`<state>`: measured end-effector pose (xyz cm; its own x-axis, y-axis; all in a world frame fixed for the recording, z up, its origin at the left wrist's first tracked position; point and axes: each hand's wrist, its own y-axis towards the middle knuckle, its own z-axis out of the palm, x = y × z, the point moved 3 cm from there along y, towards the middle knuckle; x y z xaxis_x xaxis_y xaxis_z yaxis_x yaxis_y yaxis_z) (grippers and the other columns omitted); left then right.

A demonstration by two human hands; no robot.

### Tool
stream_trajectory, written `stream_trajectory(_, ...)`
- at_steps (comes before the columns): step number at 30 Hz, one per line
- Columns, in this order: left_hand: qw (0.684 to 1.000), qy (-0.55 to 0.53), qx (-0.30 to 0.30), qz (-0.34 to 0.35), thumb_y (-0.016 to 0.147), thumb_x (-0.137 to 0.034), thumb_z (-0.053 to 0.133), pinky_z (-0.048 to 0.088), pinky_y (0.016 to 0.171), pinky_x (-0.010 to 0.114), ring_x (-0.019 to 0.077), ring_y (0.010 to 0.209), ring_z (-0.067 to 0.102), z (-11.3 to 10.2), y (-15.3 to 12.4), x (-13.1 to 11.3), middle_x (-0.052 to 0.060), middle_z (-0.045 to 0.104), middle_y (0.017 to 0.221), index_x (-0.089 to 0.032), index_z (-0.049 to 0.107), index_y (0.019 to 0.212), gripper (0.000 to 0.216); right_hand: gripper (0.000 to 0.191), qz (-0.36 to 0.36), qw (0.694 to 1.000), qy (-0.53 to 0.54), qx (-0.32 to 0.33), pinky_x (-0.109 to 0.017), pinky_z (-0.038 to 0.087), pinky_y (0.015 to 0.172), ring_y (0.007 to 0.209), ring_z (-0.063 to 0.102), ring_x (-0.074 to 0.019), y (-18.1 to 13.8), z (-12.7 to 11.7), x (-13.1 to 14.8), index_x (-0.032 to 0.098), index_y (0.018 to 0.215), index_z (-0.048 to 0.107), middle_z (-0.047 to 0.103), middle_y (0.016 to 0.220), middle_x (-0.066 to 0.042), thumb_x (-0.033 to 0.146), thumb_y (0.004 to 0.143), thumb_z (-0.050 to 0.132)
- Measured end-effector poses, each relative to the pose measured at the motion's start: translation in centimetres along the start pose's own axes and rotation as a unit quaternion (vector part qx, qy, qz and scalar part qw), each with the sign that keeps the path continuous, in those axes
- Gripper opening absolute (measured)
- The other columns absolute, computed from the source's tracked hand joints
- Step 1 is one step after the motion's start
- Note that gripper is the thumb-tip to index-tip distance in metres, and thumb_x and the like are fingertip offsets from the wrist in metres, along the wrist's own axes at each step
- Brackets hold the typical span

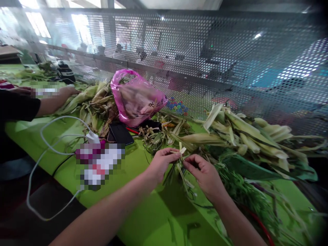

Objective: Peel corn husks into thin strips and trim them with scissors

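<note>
– Pinching is seen at both hands, then?
– Yes. 1 thin husk strip is gripped by the left hand and the right hand together, above the middle of the green worktop. Neither hand is slack: thumb and forefinger of each are closed on the strip, and the other fingers are curled.
– How is the strip laid?
– Its long axis is run from the far side toward the near edge, tilted a little to the right. The pale upper tip is held at the left fingertips. The right fingertips are set just below it on the same strip. The loose lower end is seen dangling between the 2 wrists.
– Which hand is nearer to it?
– No difference can be told, since contact is made by both. The left is placed at the tip, the right lower down.
– What is found around them?
– A corn pile is stacked just beyond the right hand, toward the right edge, with leafy stems on its near side. A pink bag is set at the far edge against the perforated screen. A black phone and a white charger are laid well to the left. At the far left corner, a co-worker's hand is rested on a husk heap.
</note>
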<state>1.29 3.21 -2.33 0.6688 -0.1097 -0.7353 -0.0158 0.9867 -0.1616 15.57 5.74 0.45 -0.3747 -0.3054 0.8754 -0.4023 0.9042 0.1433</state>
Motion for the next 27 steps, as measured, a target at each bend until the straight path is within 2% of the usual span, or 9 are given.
stream_trajectory(4, 0.999, 0.044, 0.025, 0.013, 0.060, -0.031, 0.081, 0.040, 0.071, 0.025, 0.0113, 0.070, 0.054, 0.4, -0.2, -0.6, 0.003, 0.062, 0.075, -0.014, 0.065, 0.079, 0.030, 0.021, 0.015, 1.000, 0.022, 0.002, -0.029, 0.044, 0.072, 0.076, 0.056, -0.0181, -0.2, -0.3, -0.1, 0.020, 0.082, 0.064, 0.065, 0.078, -0.002, 0.041, 0.080, 0.066)
stream_trajectory(8, 0.989, 0.127, 0.062, 0.044, 0.065, -0.031, 0.077, 0.038, 0.070, 0.024, 0.0103, 0.069, 0.050, 0.8, -0.4, -0.7, 0.000, 0.058, 0.071, -0.014, 0.064, 0.076, 0.024, 0.023, 0.008, 0.996, 0.079, -0.037, -0.028, 0.046, 0.075, 0.081, 0.058, -0.0176, -0.4, -0.7, 0.0, 0.022, 0.094, 0.063, 0.066, 0.087, -0.001, 0.041, 0.080, 0.068)
stream_trajectory(11, 0.976, 0.194, 0.081, 0.046, 0.068, -0.029, 0.074, 0.037, 0.071, 0.024, 0.0104, 0.070, 0.049, 0.9, -0.4, -0.5, -0.001, 0.057, 0.071, -0.014, 0.063, 0.076, 0.021, 0.020, -0.006, 0.996, 0.056, -0.065, -0.027, 0.045, 0.070, 0.074, 0.056, -0.0162, -0.5, -0.9, 0.2, 0.022, 0.085, 0.065, 0.064, 0.078, 0.000, 0.040, 0.078, 0.070)
stream_trajectory(16, 0.981, 0.162, 0.102, 0.013, 0.068, -0.030, 0.075, 0.041, 0.074, 0.026, 0.0122, 0.076, 0.054, 1.0, -0.5, -0.2, 0.002, 0.060, 0.081, -0.014, 0.061, 0.088, 0.029, 0.019, -0.004, 0.994, 0.041, -0.098, -0.028, 0.046, 0.068, 0.071, 0.056, -0.0166, -0.5, -1.4, -0.1, 0.021, 0.079, 0.065, 0.064, 0.074, -0.001, 0.039, 0.076, 0.071)
stream_trajectory(22, 0.973, 0.194, 0.109, 0.065, 0.074, -0.024, 0.069, 0.041, 0.077, 0.025, 0.0112, 0.077, 0.053, 0.9, -0.3, -0.1, 0.002, 0.061, 0.083, -0.015, 0.063, 0.093, 0.022, 0.022, -0.015, 0.991, 0.007, -0.131, -0.031, 0.047, 0.067, 0.069, 0.058, -0.0180, -0.4, -1.7, -0.1, 0.020, 0.078, 0.065, 0.065, 0.074, -0.002, 0.040, 0.073, 0.073)
stream_trajectory(27, 0.964, 0.242, 0.091, 0.066, 0.075, -0.020, 0.064, 0.041, 0.075, 0.025, 0.0117, 0.074, 0.053, 0.9, -0.2, -0.1, 0.001, 0.060, 0.078, -0.015, 0.063, 0.090, 0.016, 0.015, -0.074, 0.986, -0.044, -0.145, -0.033, 0.047, 0.069, 0.071, 0.058, -0.0189, -0.6, -1.6, 0.8, 0.022, 0.080, 0.065, 0.066, 0.079, -0.003, 0.035, 0.076, 0.070)
